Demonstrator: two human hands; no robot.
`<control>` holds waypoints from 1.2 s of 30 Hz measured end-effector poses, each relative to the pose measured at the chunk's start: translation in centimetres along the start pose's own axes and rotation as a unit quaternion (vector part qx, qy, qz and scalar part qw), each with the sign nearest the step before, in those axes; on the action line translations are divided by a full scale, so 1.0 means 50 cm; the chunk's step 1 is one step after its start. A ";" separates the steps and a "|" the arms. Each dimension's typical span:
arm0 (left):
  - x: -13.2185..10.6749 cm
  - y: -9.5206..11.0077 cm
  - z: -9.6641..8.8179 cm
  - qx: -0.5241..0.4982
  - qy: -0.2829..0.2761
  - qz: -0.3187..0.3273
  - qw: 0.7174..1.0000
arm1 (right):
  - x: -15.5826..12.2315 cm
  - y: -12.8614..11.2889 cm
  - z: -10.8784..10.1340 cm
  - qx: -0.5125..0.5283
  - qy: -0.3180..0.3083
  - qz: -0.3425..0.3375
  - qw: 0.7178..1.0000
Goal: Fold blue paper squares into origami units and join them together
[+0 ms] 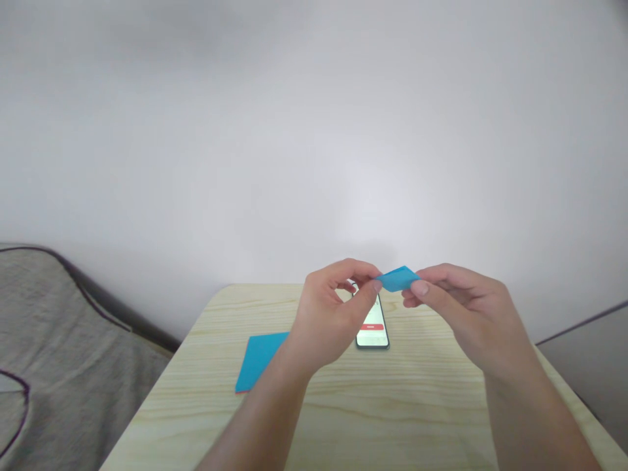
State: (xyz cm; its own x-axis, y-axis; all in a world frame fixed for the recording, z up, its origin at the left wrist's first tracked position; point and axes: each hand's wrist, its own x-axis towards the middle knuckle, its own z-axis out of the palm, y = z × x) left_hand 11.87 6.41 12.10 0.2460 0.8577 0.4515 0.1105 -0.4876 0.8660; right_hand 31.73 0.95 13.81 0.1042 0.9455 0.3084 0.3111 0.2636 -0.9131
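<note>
A small folded piece of blue paper is held up above the far part of the table, stretched between my two hands. My left hand pinches its left corner between thumb and fingers. On the other side, my right hand grips the right corner with the thumb in front and the fingers behind. Below and behind the left fingers lies a smartphone with its screen lit, partly covered by that hand. A stack of blue square paper with a reddish lower edge rests left of my left forearm, which hides part of it.
The light wood-grain table has a rounded far left corner and stands close to a white wall. Grey fabric with dark piping lies to the left. A pale panel stands on the right.
</note>
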 end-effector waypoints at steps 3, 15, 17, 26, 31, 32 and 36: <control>0.000 -0.002 0.001 -0.002 0.006 0.000 1.000 | 0.000 0.000 0.001 0.019 -0.016 0.017 1.000; -0.003 0.004 -0.001 0.011 0.007 0.025 1.000 | 0.000 -0.003 0.003 0.049 -0.045 0.054 0.996; -0.002 0.005 -0.001 0.014 0.005 0.032 0.999 | 0.001 -0.002 0.004 0.054 -0.047 0.054 0.996; -0.005 0.011 0.000 0.077 0.005 0.103 0.992 | 0.002 0.003 0.011 0.021 -0.042 0.047 0.998; -0.010 0.013 0.004 0.193 0.007 0.199 0.961 | 0.005 0.011 0.013 -0.011 -0.007 0.048 0.999; -0.010 0.013 0.005 0.210 -0.005 0.213 0.954 | 0.006 0.014 0.013 -0.012 -0.003 0.048 0.999; -0.012 0.017 0.016 0.235 -0.032 0.239 0.942 | 0.008 0.017 0.012 -0.010 0.010 0.054 0.998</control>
State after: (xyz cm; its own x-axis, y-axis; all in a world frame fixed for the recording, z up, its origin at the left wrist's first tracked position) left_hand 12.58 5.38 12.39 0.4317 0.5181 0.7384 0.3833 -0.8464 0.3697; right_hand 31.48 1.67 13.01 0.1560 0.9642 0.2146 0.3162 0.1571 -0.9356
